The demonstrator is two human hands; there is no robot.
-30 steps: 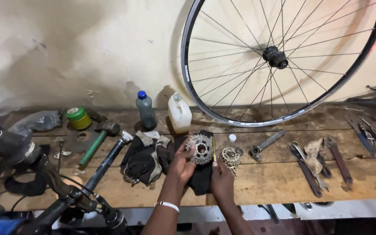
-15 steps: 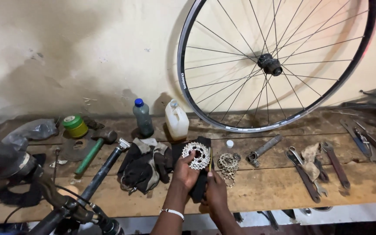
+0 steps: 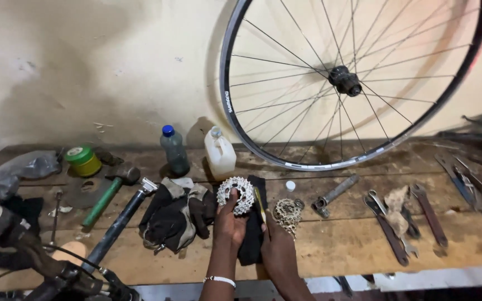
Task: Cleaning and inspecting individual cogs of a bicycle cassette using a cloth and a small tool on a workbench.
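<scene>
Fingers: my left hand (image 3: 229, 223) clamps its fingertips on the silver sprocket cassette (image 3: 236, 194); my right hand (image 3: 277, 245) pinches a thin yellow-handled brush (image 3: 259, 205) against a black rag (image 3: 252, 234).
Cassette: lifted just above the wooden workbench (image 3: 336, 251), directly over my left fingertips and just left of the brush.
Progress: I judge the cleaning partly done; the held cassette looks bright, while a second, dull sprocket cluster (image 3: 288, 213) lies just right of my hands, apparently untouched.
Nearby: gloves (image 3: 177, 214) to the left, bicycle wheel (image 3: 352, 83) against the wall.
</scene>
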